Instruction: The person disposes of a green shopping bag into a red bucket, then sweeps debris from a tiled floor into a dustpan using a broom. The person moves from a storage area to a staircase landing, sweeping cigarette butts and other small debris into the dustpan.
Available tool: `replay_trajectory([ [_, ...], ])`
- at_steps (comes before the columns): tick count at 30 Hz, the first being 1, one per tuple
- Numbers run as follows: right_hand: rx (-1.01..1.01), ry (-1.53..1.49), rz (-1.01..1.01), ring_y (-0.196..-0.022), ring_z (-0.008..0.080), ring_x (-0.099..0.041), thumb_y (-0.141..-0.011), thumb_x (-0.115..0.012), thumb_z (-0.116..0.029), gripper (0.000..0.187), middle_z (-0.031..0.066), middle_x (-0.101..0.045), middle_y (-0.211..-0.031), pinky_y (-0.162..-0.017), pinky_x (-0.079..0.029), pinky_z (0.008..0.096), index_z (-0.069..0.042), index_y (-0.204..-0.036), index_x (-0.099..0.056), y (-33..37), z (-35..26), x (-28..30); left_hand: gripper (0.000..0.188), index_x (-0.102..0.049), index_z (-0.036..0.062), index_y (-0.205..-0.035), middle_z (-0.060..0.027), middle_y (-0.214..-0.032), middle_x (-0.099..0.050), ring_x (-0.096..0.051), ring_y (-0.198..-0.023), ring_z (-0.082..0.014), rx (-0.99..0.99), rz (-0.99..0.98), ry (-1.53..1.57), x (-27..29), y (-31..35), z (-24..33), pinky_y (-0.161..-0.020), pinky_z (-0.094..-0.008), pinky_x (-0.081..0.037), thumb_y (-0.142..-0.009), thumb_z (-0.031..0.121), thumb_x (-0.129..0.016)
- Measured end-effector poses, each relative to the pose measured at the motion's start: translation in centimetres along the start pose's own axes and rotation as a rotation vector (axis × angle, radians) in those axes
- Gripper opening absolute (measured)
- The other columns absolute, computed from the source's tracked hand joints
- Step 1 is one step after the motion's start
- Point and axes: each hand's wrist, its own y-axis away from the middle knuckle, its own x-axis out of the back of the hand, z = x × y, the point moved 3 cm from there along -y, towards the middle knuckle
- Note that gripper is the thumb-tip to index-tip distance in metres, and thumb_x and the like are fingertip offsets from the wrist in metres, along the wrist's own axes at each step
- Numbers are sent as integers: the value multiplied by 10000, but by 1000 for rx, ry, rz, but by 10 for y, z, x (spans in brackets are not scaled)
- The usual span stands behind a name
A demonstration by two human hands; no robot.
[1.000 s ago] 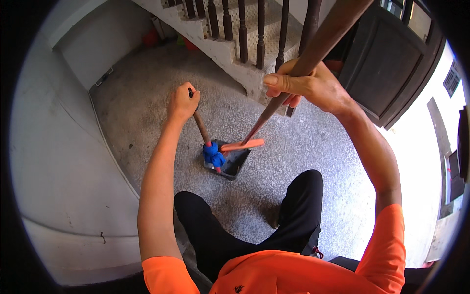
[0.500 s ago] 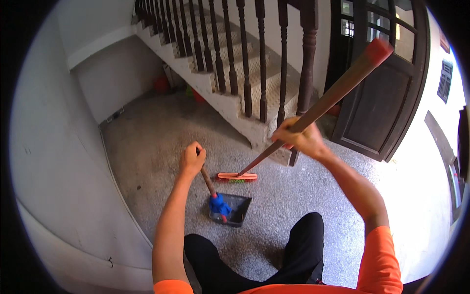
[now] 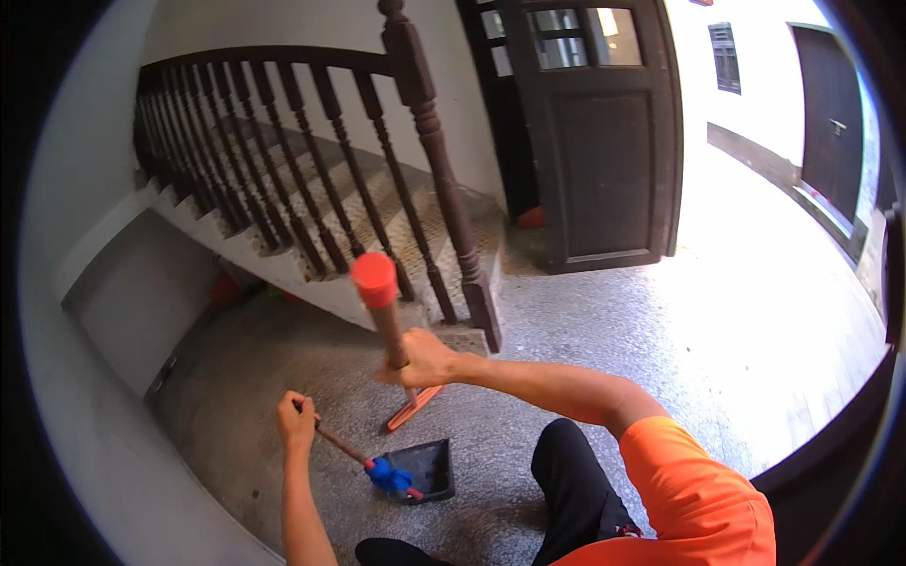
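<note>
My left hand is closed round the top of the brown handle of a dustpan. The dark grey pan rests on the speckled floor, with blue material wrapped about the base of its handle. In my right hand is the long brown stick of a broom, which has a red cap at its upper end. The stick points up toward me. Beyond the dustpan, the broom's orange head stands at the floor, turned at a slant; its bristles are hardly visible.
A staircase with a dark wooden railing rises at the left, its bottom post close to the broom. A dark panelled door stands open behind. The pale wall runs along my left; sunlit ground lies at the right.
My view has swung to the right. My right hand has brought the broom stick from a rightward lean to nearly in front of me, and the broom head has turned to a slant.
</note>
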Motion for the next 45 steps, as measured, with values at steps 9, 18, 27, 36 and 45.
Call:
replay_trajectory([
  [9,-164,-398,-225,-514,162,-602,-718,-637,-257,290,80,-651,-601,-492,-466,298,1,-589,-656,8,-72,80,151,-433,12,-732,-45,-618,-445,-550,-465,-151,-28,31,26,1,-1,2,-443,-305,-471,-847,-13,-528],
  [18,-96,-238,-105,-622,194,-656,-690,-643,-311,282,86,-661,-635,-600,-496,323,-32,-663,-675,-6,-50,41,143,-442,38,-747,-33,-609,-448,-575,-471,-162,-67,23,-9,-2,-3,-8,-417,-290,-439,-847,50,-544],
  [27,-182,-566,-348,-604,129,-618,-744,-662,-223,206,58,-667,-695,-517,-476,254,-21,-709,-669,-1,-8,-3,152,-444,33,-743,-30,-607,-446,-562,-475,-144,-116,29,39,-2,-2,0,-449,-278,-435,-867,41,-531],
  [36,-326,-291,-295,-693,190,-641,-798,-672,-269,266,144,-666,-878,-582,-542,298,-34,-922,-678,33,16,55,63,-529,48,-851,-24,-624,-514,-547,-515,-104,22,12,32,-9,6,10,-518,-257,-434,-868,103,-554],
  [45,-393,-35,103,-474,129,-559,-809,-695,-290,298,110,-619,-657,-427,-470,242,4,-793,-649,57,64,124,321,-502,69,-1161,-55,-638,-635,-460,-482,-80,228,-83,-46,16,23,37,-442,-238,-368,-853,152,-540],
])
